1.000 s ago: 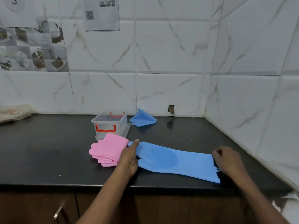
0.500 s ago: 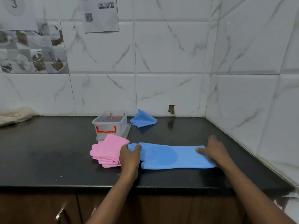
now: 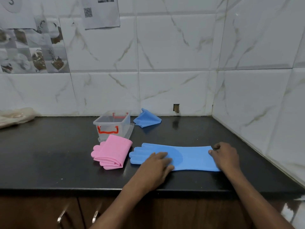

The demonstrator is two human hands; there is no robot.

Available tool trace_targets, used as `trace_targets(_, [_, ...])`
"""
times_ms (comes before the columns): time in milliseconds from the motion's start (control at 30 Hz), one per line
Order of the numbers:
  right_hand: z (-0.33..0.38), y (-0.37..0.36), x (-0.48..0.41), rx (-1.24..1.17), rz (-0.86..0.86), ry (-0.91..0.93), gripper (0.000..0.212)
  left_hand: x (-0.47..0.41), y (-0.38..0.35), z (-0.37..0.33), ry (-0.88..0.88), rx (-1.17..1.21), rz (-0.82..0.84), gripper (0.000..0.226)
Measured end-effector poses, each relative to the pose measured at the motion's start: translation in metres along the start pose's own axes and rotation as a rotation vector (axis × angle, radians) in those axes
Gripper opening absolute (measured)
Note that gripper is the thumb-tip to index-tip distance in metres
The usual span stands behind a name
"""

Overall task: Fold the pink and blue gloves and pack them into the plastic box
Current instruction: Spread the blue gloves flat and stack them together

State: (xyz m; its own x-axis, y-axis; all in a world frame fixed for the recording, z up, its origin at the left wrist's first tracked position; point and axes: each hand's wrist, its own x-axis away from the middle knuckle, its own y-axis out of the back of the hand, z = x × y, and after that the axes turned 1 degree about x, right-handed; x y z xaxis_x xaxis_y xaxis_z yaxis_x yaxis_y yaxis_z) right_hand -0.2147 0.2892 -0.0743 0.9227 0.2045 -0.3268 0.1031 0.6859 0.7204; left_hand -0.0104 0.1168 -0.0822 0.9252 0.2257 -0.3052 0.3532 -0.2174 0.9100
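Note:
A long blue glove (image 3: 191,157) lies flat on the black counter (image 3: 49,159), fingers pointing left. My left hand (image 3: 154,169) presses flat on its palm area. My right hand (image 3: 226,156) rests on the cuff end, with thumb and fingers at the edge; whether it pinches the cuff is unclear. Left of it lie the folded pink gloves (image 3: 111,152). Behind them stands the clear plastic box (image 3: 113,125) with red handles, open, on its lid. A second blue glove (image 3: 146,120), folded, sits by the back wall to the right of the box.
Tiled walls close the counter at the back and right. A crumpled pale plastic bag (image 3: 14,115) lies at the far left. Below the counter's front edge are wooden cabinet doors with metal handles (image 3: 61,216).
The blue glove has been straightened and laid flat. My left hand moved from the glove's fingertips onto its palm. My right hand slid with the cuff, now resting on it.

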Motion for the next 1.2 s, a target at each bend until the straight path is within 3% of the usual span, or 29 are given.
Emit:
trace_targets(67, [0.003, 0.0, -0.001, 0.006, 0.019, 0.008, 0.02, -0.002, -0.005, 0.003, 0.052, -0.119, 0.065, 0.065])
trace_targets(200, [0.009, -0.001, -0.001, 0.106, 0.02, 0.005, 0.017, -0.004, -0.009, 0.01, 0.258, -0.116, 0.05, 0.094])
trace_targets(400, [0.011, 0.001, 0.009, 0.286, -0.041, 0.081, 0.015, -0.013, -0.005, 0.014, 0.337, -0.136, 0.205, 0.083])
trace_targets(467, [0.012, 0.002, 0.013, 0.333, -0.167, 0.23, 0.008, -0.022, 0.008, 0.02, 0.319, -0.123, 0.126, 0.073])
trace_targets(533, [0.017, 0.001, 0.013, 0.217, -0.266, 0.444, 0.022, -0.036, 0.021, 0.029, 0.269, -0.126, 0.017, 0.061])
trace_targets(567, [0.021, 0.001, 0.012, 0.153, -0.241, 0.542, 0.026, -0.043, 0.026, 0.032, 0.225, -0.117, 0.01, 0.057])
trace_targets(633, [0.031, -0.002, 0.013, 0.103, 0.028, 0.622, 0.04, -0.054, 0.027, 0.036, 0.117, -0.097, 0.082, 0.055])
trace_targets(700, [0.032, -0.012, 0.013, 0.201, 0.361, 0.594, 0.06, -0.059, 0.017, 0.038, 0.053, -0.118, 0.192, 0.057])
trace_targets(767, [0.026, -0.021, 0.012, 0.351, 0.565, 0.539, 0.07, -0.058, 0.005, 0.042, 0.057, -0.15, 0.277, 0.064])
trace_targets(967, [0.018, -0.028, 0.009, 0.456, 0.642, 0.506, 0.075, -0.06, -0.005, 0.051, 0.054, -0.181, 0.306, 0.083])
trace_targets(1200, [0.054, -0.007, -0.015, 0.558, 0.778, 0.48, 0.085, -0.053, -0.001, 0.046, -0.036, -0.036, 0.143, 0.06])
